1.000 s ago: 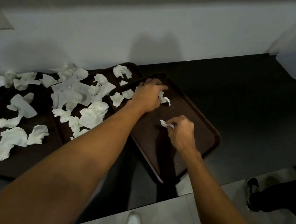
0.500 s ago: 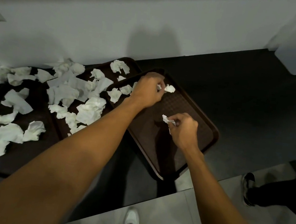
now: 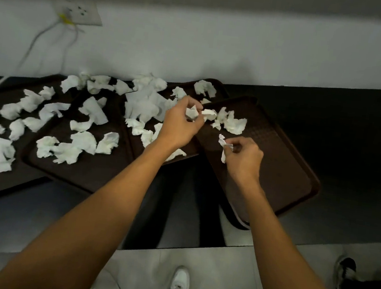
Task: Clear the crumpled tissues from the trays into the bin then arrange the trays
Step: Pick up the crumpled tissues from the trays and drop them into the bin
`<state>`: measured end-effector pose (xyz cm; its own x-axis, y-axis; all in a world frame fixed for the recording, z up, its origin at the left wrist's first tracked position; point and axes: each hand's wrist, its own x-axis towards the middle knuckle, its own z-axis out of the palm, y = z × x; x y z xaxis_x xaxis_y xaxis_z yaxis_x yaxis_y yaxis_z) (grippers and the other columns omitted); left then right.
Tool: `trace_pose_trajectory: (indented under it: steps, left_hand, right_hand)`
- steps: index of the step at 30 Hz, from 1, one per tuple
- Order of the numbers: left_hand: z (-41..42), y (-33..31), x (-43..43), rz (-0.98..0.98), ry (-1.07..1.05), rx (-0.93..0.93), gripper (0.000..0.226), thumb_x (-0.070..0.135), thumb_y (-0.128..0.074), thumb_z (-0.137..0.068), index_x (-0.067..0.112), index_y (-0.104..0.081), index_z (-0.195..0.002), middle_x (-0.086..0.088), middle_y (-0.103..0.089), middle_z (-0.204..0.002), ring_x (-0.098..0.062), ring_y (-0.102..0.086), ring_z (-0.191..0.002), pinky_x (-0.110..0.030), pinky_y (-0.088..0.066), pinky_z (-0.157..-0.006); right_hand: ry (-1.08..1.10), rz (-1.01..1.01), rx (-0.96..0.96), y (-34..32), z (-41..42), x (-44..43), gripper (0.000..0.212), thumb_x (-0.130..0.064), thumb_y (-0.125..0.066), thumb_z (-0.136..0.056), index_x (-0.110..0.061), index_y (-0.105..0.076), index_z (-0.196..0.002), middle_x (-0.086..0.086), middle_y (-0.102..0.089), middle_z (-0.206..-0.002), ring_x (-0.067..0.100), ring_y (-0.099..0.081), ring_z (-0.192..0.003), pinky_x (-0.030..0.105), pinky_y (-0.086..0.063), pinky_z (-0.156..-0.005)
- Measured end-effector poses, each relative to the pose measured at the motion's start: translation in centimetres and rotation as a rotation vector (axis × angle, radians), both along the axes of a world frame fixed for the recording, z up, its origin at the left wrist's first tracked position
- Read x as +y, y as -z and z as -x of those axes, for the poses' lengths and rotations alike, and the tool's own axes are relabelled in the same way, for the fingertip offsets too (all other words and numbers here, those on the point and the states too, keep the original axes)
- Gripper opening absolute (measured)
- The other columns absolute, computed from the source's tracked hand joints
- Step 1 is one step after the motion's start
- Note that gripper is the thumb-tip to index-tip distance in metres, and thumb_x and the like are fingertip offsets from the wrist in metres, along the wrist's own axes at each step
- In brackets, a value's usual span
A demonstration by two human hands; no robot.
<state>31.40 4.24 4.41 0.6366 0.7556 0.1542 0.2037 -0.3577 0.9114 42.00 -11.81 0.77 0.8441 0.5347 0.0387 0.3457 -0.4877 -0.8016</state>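
Tissues (image 3: 235,125) shifted onto tray (image 3: 283,171); dark counter (image 3: 355,132).

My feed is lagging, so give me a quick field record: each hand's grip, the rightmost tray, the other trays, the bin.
left hand: grips a crumpled tissue at the rightmost tray's far corner
right hand: pinches a tissue scrap over that tray
rightmost tray: loose tissues in far corner, rest bare
other trays: many tissues scattered on them
bin: not in view
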Motion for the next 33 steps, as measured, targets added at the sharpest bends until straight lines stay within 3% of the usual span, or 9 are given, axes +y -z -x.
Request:
trace_pose_trajectory:
  steps: [2, 4, 7, 11, 15, 20, 24, 31, 33]
  left_hand:
    - [3.0, 0.0, 0.3, 0.005, 0.008, -0.024, 0.031, 0.015, -0.067, -0.091, 0.032, -0.064, -0.117, 0.009, -0.067, -0.116, -0.009, -0.058, -0.062, -0.024, -0.05, -0.062]
    - [5.8, -0.1, 0.6, -0.008, -0.009, -0.019, 0.039, 0.015, -0.064, -0.094, 0.036, -0.065, -0.127, 0.01, -0.065, -0.126, 0.0, -0.062, -0.068, -0.017, -0.052, -0.067]
    - [9.9, 0.2, 1.1, -0.024, -0.069, 0.026, 0.033, 0.018, -0.064, -0.094, 0.037, -0.073, -0.119, 0.007, -0.068, -0.119, -0.002, -0.064, -0.084, -0.007, -0.048, -0.075]
    - [15.7, 0.9, 1.4, 0.041, -0.142, -0.003, 0.027, 0.019, -0.066, -0.092, 0.037, -0.076, -0.11, 0.008, -0.069, -0.118, 0.001, -0.065, -0.1, -0.016, -0.052, -0.085]
    - [22.1, 1.5, 1.5, 0.09, -0.213, -0.004, 0.027, 0.022, -0.065, -0.092, 0.04, -0.075, -0.11, 0.007, -0.071, -0.111, -0.005, -0.067, -0.085, -0.021, -0.052, -0.075]
    - [30.1, 1.8, 1.3, 0.142, -0.307, 0.001, 0.026, 0.022, -0.065, -0.091, 0.039, -0.075, -0.108, 0.01, -0.072, -0.111, -0.007, -0.066, -0.089, -0.021, -0.05, -0.076]
    - [36.5, 2.2, 0.9, 0.165, -0.367, -0.005, 0.024, 0.023, -0.066, -0.092, 0.038, -0.075, -0.109, 0.007, -0.071, -0.109, -0.011, -0.07, -0.094, -0.025, -0.058, -0.082]
    - [48.5, 3.7, 0.0, 0.158, -0.533, 0.043, 0.022, 0.026, -0.065, -0.092, 0.041, -0.074, -0.105, 0.003, -0.07, -0.101, -0.013, -0.07, -0.084, -0.031, -0.06, -0.075]
    - [52.0, 4.2, -0.3, 0.144, -0.584, 0.069, 0.023, 0.025, -0.064, -0.092, 0.04, -0.075, -0.106, 0.004, -0.068, -0.104, -0.008, -0.066, -0.089, -0.022, -0.056, -0.077]
  right_hand:
    - [-0.008, -0.031, 0.012, -0.4, 1.7, 1.1, 0.011, -0.01, -0.074, -0.089, -0.02, -0.076, -0.094, -0.004, -0.069, -0.099, 0.006, -0.066, -0.082, 0.011, -0.053, -0.069]
    - [-0.028, -0.055, 0.012, -0.8, 3.7, 2.2, 0.011, -0.009, -0.074, -0.088, -0.02, -0.075, -0.091, -0.003, -0.072, -0.098, 0.003, -0.066, -0.08, 0.007, -0.05, -0.071]
    - [-0.081, -0.067, 0.005, -1.4, 6.9, 3.5, 0.009, -0.008, -0.074, -0.089, -0.016, -0.076, -0.093, -0.001, -0.072, -0.097, -0.003, -0.063, -0.076, -0.001, -0.042, -0.065]
    - [-0.133, -0.066, 0.013, -2.0, 11.6, 4.9, 0.008, -0.009, -0.074, -0.09, -0.013, -0.077, -0.096, -0.002, -0.073, -0.094, -0.006, -0.062, -0.075, -0.001, -0.042, -0.063]
    - [-0.185, -0.082, 0.036, -2.6, 16.6, 6.2, 0.007, -0.009, -0.075, -0.09, -0.009, -0.076, -0.097, -0.001, -0.071, -0.092, -0.004, -0.063, -0.074, 0.0, -0.043, -0.061]
    - [-0.239, -0.079, 0.074, -2.5, 23.4, 7.7, 0.007, -0.01, -0.074, -0.091, -0.013, -0.076, -0.097, -0.003, -0.072, -0.091, -0.001, -0.066, -0.076, 0.003, -0.047, -0.063]
    - [-0.315, -0.067, 0.081, -2.2, 29.1, 8.8, 0.007, -0.012, -0.074, -0.091, -0.016, -0.075, -0.097, -0.006, -0.071, -0.091, -0.001, -0.066, -0.079, 0.006, -0.051, -0.069]
    - [-0.458, -0.028, 0.061, -0.8, 39.7, 10.9, 0.007, -0.014, -0.074, -0.091, -0.018, -0.077, -0.097, -0.009, -0.07, -0.094, -0.002, -0.064, -0.082, -0.001, -0.042, -0.065]
    - [-0.503, -0.026, 0.066, -0.4, 42.8, 11.4, 0.007, -0.014, -0.074, -0.091, -0.016, -0.077, -0.096, -0.008, -0.071, -0.092, -0.002, -0.064, -0.08, -0.002, -0.042, -0.066]
